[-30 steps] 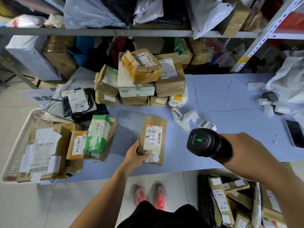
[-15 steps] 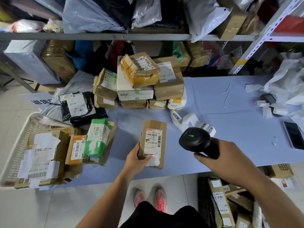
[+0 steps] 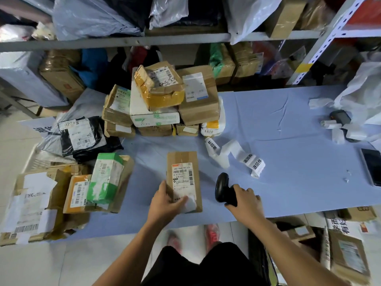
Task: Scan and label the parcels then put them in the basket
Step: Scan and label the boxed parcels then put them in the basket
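Note:
A small brown cardboard parcel [image 3: 183,178] with a white shipping label lies flat on the blue table [image 3: 288,141]. My left hand [image 3: 165,205] grips its near left corner, thumb on top. My right hand [image 3: 245,203] holds a black barcode scanner [image 3: 222,188] low over the table, just right of the parcel. A strip of printed white labels [image 3: 243,157] curls on the table beyond the scanner. The white basket [image 3: 35,157] at the far left holds several parcels, among them a green-wrapped one [image 3: 105,178].
A stack of unsorted boxes [image 3: 162,100] stands behind the parcel, with a black bag parcel [image 3: 82,137] to its left. A phone [image 3: 373,168] and a label printer [image 3: 340,118] lie at the right. Shelves full of packages rise behind. More boxes sit on the floor at the right.
My right hand has brought the scanner down and leftward, from raised above the table to low beside the parcel. My left hand stays on the parcel.

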Action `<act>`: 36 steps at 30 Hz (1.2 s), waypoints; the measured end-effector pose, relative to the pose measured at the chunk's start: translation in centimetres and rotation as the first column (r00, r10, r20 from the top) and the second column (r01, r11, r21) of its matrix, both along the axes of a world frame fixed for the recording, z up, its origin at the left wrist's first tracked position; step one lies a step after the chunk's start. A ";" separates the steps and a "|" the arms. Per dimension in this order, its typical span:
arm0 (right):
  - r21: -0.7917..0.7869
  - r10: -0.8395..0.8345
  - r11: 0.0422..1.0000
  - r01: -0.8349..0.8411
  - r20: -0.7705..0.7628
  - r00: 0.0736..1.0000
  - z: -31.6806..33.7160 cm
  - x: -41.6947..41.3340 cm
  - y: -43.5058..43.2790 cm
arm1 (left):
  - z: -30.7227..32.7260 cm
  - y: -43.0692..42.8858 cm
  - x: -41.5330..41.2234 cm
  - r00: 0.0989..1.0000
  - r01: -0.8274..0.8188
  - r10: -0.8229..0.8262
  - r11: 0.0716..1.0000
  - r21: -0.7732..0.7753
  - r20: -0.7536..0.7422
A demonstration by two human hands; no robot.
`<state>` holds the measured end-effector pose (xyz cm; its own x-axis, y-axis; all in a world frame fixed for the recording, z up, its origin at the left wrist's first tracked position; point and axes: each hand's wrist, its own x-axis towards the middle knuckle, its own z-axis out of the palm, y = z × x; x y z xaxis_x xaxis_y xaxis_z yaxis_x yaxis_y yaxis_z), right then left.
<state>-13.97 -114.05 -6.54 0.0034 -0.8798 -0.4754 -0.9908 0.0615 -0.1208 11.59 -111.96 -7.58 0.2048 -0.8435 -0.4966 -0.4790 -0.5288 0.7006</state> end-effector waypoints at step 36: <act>-0.070 0.088 0.996 -0.060 0.510 0.856 -1.8 -0.4 -16.6 | 4.0 -7.7 -6.8 0.918 -0.092 0.176 0.966 -0.241 0.356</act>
